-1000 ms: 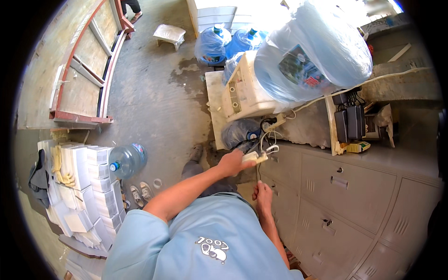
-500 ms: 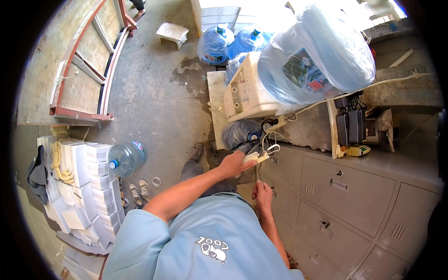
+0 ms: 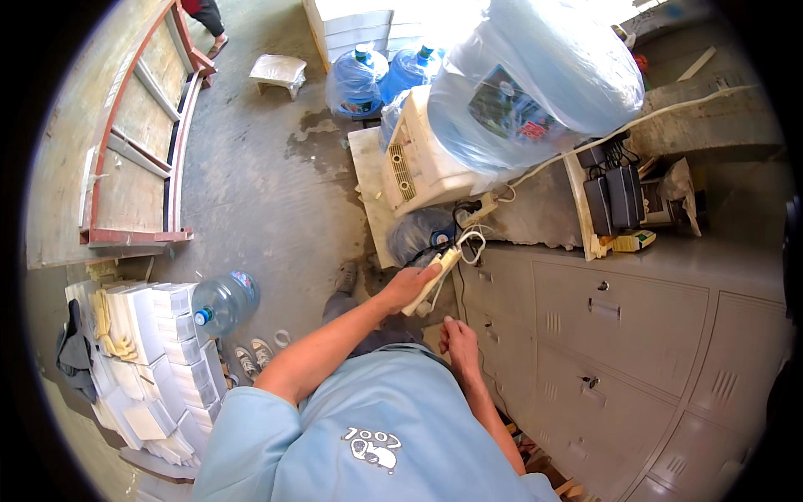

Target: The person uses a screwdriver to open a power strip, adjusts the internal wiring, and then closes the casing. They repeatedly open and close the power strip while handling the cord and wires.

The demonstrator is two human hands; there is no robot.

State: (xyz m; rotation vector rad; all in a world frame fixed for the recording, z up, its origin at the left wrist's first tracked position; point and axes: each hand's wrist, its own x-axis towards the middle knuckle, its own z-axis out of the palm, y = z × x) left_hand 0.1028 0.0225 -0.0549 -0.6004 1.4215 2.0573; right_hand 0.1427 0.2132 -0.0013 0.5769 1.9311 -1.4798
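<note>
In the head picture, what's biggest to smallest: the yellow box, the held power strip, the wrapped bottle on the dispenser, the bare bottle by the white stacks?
1. Wrapped bottle
2. Bare bottle
3. Power strip, long but thin, partly covered by the left hand
4. Yellow box

In the upper left, a red-framed wooden panel leans beyond a low stool, with a person's leg at the top edge. Along the upper middle and right are bagged blue bottles, a cream dispenser bearing a large wrapped bottle, and black boxes above grey lockers. At lower left, white stacks hold yellow gloves, near a clear bottle and shoes.
</note>
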